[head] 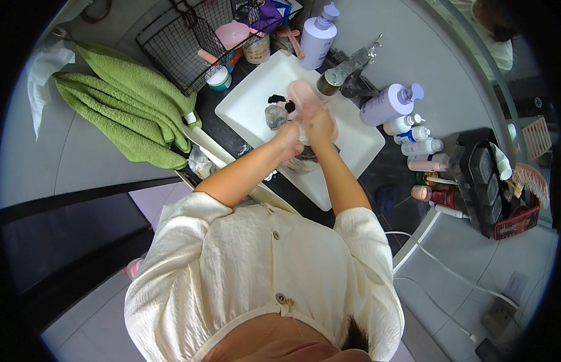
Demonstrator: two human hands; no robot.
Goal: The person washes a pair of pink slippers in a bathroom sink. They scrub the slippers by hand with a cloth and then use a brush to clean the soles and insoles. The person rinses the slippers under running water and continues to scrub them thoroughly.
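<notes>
In the white rectangular sink (348, 140) both of my hands are close together over wet fabric. A bunched pale cloth (303, 135) is pinched between my left hand (288, 139) and my right hand (319, 125). Just beyond the right hand a pink, rounded, oblong object (300, 91) leans in the basin; its lower end is hidden behind that hand. A grey crumpled cloth (276, 117) and small black pieces of fabric (277, 98) lie left of it. Below my hands a darker wet cloth (307, 158) is partly covered.
Behind the sink stand a faucet (329, 81) and lilac pump bottles (317, 41). Several small bottles (420, 147) line the right side. A black wire basket (176, 50) and a green towel (131, 104) are at left. White cables (461, 280) run at lower right.
</notes>
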